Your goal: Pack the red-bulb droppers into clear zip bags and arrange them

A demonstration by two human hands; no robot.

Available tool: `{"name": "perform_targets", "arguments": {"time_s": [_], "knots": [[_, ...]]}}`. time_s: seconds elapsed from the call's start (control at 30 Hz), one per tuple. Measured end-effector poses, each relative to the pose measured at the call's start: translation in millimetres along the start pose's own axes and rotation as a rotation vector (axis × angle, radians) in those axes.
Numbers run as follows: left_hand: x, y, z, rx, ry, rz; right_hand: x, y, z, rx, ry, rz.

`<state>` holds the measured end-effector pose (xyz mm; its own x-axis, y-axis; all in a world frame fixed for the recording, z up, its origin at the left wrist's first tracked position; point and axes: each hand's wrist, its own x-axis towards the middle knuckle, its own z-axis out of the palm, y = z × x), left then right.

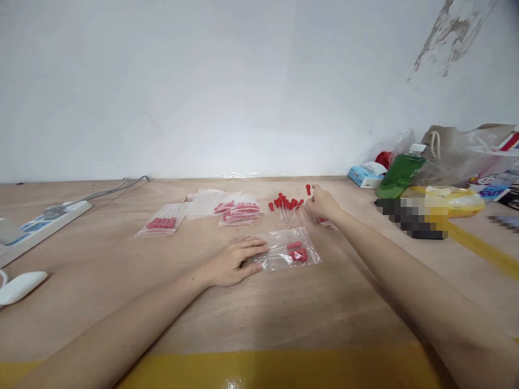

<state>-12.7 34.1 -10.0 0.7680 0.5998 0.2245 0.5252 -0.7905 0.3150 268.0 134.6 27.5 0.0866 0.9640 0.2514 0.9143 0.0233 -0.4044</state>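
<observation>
At the left end of the clear bag (279,236), the left hand (232,260) is lying on the bench (227,319), its thumb and fingers spreading apart and touching the plastic. A few red-bulbed droppers (294,245) are lying inside that bag. Behind the bag and toward its right, the right hand (323,204) is pinching a single dropper (308,189) at its fingertips. Loose droppers (286,203) are clustering just behind the bag, their bulbs pointing away from it. Filled bags (243,210) are lying stacked behind it to the left, and a separate packet (162,222) is lying farther left of it. Well to the bag's right, a green bottle (399,174) is sitting beside a tissue pack (365,176).
</observation>
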Motion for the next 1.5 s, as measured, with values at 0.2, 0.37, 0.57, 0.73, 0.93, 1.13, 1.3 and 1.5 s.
{"name": "perform_targets", "arguments": {"time_s": [0.2,0.37,0.57,0.73,0.93,1.13,1.3,1.5], "knots": [[-1,2,-2,0.007,-0.015,-0.018,-39,22,-6,0.564,-0.014,0.103],[0,4,-4,0.016,-0.048,-0.022,-67,23,13,1.077,0.042,0.315],[1,5,-5,0.02,-0.032,-0.019,-88,16,21,1.299,-0.073,0.315],[-1,6,-5,-0.007,0.008,-0.032,-94,25,9,1.021,-0.365,0.09],[-1,8,-6,-0.008,-0.009,-0.056,-88,26,13,0.834,-0.353,-0.156],[0,9,-6,-0.012,-0.005,-0.06,-90,17,19,0.797,-0.298,-0.161],[0,8,-6,-0.018,-0.004,-0.044,-96,17,15,0.889,-0.464,-0.152],[0,8,-6,-0.004,-0.014,-0.031,-84,22,9,0.776,-0.351,-0.024]]}}
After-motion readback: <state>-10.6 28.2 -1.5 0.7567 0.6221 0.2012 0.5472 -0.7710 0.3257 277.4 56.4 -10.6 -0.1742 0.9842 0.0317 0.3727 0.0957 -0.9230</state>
